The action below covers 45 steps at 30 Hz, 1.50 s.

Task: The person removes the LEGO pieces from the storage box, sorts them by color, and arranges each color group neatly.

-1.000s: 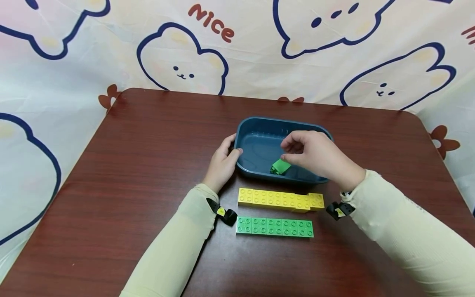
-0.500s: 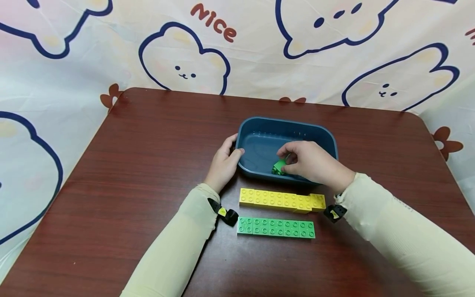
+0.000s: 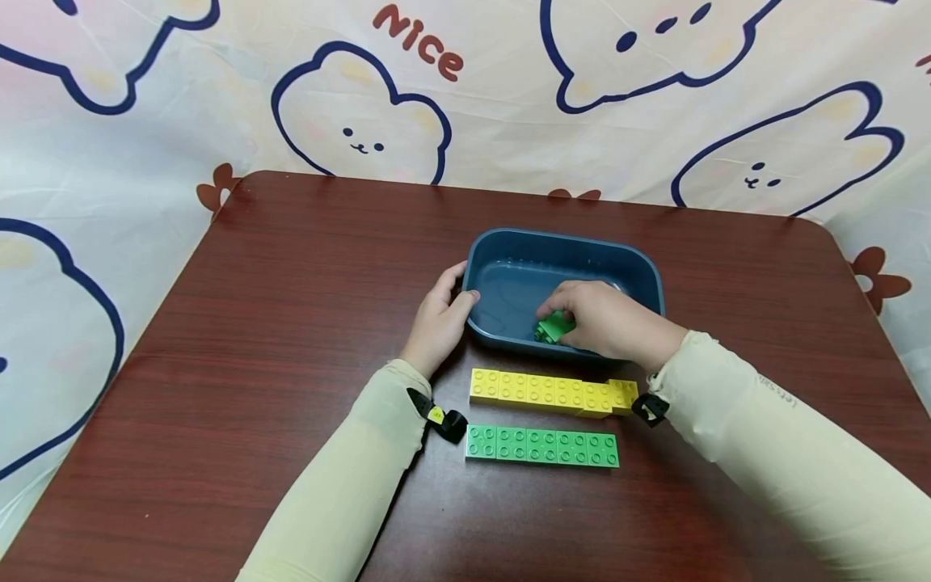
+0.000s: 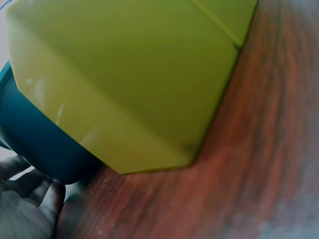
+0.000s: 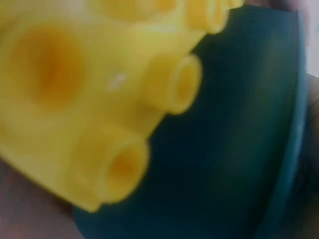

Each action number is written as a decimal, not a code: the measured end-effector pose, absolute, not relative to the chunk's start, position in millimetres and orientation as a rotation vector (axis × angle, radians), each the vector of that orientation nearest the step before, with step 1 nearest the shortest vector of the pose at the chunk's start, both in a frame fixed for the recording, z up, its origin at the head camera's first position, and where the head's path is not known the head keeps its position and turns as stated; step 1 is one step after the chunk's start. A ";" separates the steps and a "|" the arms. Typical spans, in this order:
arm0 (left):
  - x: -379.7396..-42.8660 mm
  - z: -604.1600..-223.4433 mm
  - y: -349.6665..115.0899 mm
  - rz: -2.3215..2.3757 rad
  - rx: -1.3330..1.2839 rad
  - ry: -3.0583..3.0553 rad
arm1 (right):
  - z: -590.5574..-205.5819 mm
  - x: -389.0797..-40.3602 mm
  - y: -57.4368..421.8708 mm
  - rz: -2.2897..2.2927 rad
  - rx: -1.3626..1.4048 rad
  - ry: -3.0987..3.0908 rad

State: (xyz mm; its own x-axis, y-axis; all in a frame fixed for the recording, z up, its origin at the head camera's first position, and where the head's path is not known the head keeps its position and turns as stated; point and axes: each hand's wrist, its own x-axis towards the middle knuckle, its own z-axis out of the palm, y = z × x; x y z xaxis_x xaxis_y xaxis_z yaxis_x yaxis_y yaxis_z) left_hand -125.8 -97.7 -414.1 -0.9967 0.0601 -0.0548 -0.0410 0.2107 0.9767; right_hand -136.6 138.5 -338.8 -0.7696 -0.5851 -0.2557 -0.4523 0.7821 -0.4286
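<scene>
A dark blue plastic tub (image 3: 502, 291) stands on the table. My left hand (image 3: 439, 319) holds its left end, thumb at the rim and fingers along the outside; the left wrist view shows those fingers (image 4: 30, 191) against the tub wall. Inside the tub, my right hand (image 3: 611, 323) pinches a green toy brick (image 3: 554, 326) between thumb and fingers, which partly cover it. In the right wrist view, yellow studs (image 5: 122, 167) fill the near part and the right hand's grip does not show.
A row of yellow toy bricks (image 3: 538, 391) lies just in front of the tub, its right end slightly stepped. Nearer lies a straight row of green bricks (image 3: 541, 447). Brown wooden table (image 3: 291, 323) surrounds them; a printed cloth (image 3: 494, 121) hangs behind.
My right hand has moved down and left into the tub, and its thumb and fingers have closed on the green brick. The left hand keeps its hold on the tub.
</scene>
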 end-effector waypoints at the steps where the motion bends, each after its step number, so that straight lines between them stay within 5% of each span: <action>1: -125.8 -414.0 -97.6 1.925 0.021 2.380 | -339.4 -136.9 138.7 -0.477 -0.796 2.599; 31: -125.4 -413.3 -98.0 1.917 0.009 2.376 | -323.2 -130.4 158.5 -0.816 -0.495 2.603; 45: -126.5 -414.8 -96.5 1.920 -0.006 2.363 | -298.0 -100.8 180.7 -0.924 -0.460 2.739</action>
State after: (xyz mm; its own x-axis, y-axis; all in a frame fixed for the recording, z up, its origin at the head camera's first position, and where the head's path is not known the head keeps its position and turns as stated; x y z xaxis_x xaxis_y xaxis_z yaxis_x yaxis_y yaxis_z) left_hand -126.5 -96.5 -414.8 -0.9953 0.0581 -0.0776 -0.0640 0.2062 0.9764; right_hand -100.8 180.7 -298.0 -0.9282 -0.3579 -0.1016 -0.2232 0.7542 -0.6175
